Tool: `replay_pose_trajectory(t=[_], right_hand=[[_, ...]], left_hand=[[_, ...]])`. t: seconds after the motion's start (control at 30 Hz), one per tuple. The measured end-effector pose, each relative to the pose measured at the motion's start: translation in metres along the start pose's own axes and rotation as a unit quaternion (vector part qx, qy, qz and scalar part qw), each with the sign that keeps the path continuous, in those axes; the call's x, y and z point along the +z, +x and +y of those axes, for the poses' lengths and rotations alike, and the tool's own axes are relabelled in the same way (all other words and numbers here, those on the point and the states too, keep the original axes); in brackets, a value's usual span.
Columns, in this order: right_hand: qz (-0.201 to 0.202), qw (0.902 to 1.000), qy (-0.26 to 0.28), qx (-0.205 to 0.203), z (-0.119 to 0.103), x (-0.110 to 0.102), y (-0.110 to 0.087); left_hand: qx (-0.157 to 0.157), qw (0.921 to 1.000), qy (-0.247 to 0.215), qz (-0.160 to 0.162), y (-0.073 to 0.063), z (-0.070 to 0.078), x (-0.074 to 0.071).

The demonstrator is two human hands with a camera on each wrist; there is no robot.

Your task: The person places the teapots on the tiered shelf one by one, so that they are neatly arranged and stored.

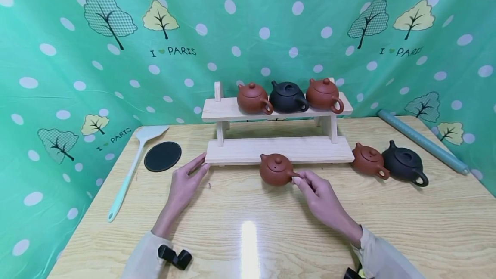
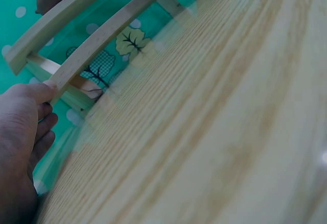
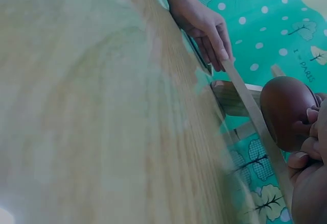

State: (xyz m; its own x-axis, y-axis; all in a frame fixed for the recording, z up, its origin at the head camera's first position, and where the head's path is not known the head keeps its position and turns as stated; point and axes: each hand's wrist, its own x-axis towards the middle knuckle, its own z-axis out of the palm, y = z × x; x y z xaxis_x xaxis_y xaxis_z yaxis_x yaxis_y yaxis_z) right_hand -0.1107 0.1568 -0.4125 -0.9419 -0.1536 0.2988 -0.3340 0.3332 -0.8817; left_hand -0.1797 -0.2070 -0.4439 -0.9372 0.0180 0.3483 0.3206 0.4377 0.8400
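Observation:
A reddish-brown clay teapot hangs at the front edge of the wooden stand's lower shelf; whether it touches the shelf, I cannot tell. My right hand pinches its handle, and the right wrist view shows the fingers curled at the teapot's body. At the shelf's left end, my left hand holds the corner between thumb and index finger, the other fingers loosely bent. On the upper shelf stand a brown teapot, a black teapot and another brown teapot.
Right of the stand, a brown teapot and a black teapot sit on the table. Behind them lies a teal roll. At left are a spatula and a dark round coaster. A green curtain hangs behind.

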Motion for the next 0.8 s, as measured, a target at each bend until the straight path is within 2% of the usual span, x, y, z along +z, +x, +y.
replay_pose_trajectory(t=[0.23, 0.57, 0.8], right_hand=[[-0.001, 1.0000, 0.000, -0.003, 0.001, 0.004, 0.008], [-0.001, 0.9998, 0.013, 0.016, 0.001, 0.009, 0.017], [0.004, 0.9999, 0.012, 0.008, 0.001, 0.012, 0.024]], left_hand=[[-0.002, 1.0000, 0.000, 0.000, 0.000, 0.000, 0.000], [-0.005, 1.0000, -0.002, -0.002, 0.000, 0.000, -0.001], [-0.001, 1.0000, -0.002, 0.000, 0.001, 0.000, 0.000]])
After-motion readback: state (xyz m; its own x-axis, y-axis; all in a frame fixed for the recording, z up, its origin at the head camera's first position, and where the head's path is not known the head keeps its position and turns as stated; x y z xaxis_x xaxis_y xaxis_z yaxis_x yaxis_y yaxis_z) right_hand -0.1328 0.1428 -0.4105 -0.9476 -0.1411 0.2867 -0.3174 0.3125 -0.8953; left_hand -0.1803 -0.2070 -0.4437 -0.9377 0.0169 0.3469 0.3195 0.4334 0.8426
